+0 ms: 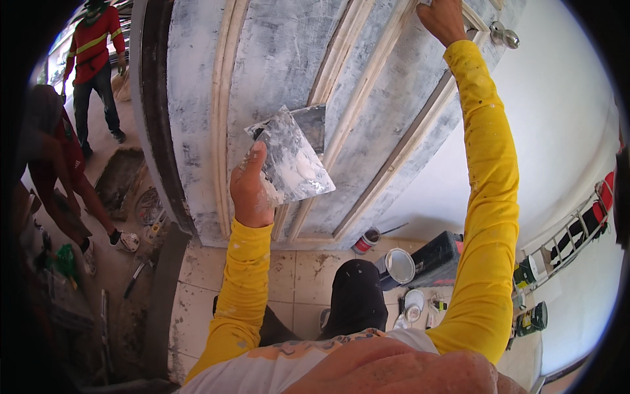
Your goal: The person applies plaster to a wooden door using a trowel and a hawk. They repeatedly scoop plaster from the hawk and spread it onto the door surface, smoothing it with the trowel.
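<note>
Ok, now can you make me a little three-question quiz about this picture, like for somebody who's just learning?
1. Which of the person's hands is up at the picture's top edge, near the round doorknob?

2. True or false: the person's long sleeves are blue.

3. What does the left hand hold?
A) a hammer
B) a white-smeared flat plate
C) a paint roller

Key:
1. The right hand.
2. False; they are yellow.
3. B.
</note>
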### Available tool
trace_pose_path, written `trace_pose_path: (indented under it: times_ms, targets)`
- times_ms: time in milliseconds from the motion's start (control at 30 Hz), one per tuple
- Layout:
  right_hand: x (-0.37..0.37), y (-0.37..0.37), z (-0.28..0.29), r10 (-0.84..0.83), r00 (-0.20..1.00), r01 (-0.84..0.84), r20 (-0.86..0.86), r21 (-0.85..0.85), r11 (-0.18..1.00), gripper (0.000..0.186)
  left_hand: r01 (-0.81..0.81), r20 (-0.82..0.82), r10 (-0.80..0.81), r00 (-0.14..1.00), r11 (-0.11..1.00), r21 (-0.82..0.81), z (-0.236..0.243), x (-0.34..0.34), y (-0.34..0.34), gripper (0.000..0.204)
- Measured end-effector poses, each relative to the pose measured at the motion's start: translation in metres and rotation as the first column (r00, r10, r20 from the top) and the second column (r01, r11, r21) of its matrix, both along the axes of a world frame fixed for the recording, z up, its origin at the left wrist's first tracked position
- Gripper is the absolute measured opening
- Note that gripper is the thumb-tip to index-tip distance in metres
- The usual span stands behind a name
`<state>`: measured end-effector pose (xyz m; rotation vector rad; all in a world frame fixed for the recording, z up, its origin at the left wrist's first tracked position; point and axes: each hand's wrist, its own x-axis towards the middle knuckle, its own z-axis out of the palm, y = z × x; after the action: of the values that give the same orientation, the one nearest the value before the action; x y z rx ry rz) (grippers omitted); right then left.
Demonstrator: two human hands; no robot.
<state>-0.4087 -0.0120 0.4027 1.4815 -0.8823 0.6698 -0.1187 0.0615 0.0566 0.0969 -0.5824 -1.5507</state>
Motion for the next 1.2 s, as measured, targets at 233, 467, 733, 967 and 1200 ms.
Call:
trace_pose_path:
  times_ms: [233, 467, 733, 967, 1200]
  targets:
    - [0.0, 0.004, 0.006, -0.016, 0.999, 0.017, -0.033, 0.017, 1.0, 0.072, -0.013, 0.015, 0.013, 1.0, 1.0, 0.002, 0.001, -0.001, 0.001, 0.04]
    - [0.035, 0.024, 0.013, -0.283, 0.959, 0.283, -0.018, 0.005, 0.959, 0.059, -0.06, 0.004, 0.059, 0.998, 0.998, 0.033, 0.0, -0.006, 0.0, 0.039]
    - [0.07, 0.077, -0.094, 0.192, 0.98, -0.196, 0.049, 0.102, 0.975, 0.039, -0.037, -0.007, 0.036, 0.999, 0.998, -0.042, -0.004, -0.008, -0.003, 0.038]
    - [0.12, 0.151, -0.28, 0.31, 0.747, -0.633, 0.589, 0.484, 0.604, 0.043, -0.55, 0.208, 0.585, 0.784, 0.809, -0.205, -0.017, -0.011, 0.002, 0.031]
    - [0.134, 0.147, -0.325, 0.235, 0.741, -0.61, 0.629, 0.485, 0.627, 0.051, -0.488, 0.134, 0.496, 0.858, 0.868, -0.094, 0.001, -0.023, 0.022, 0.038]
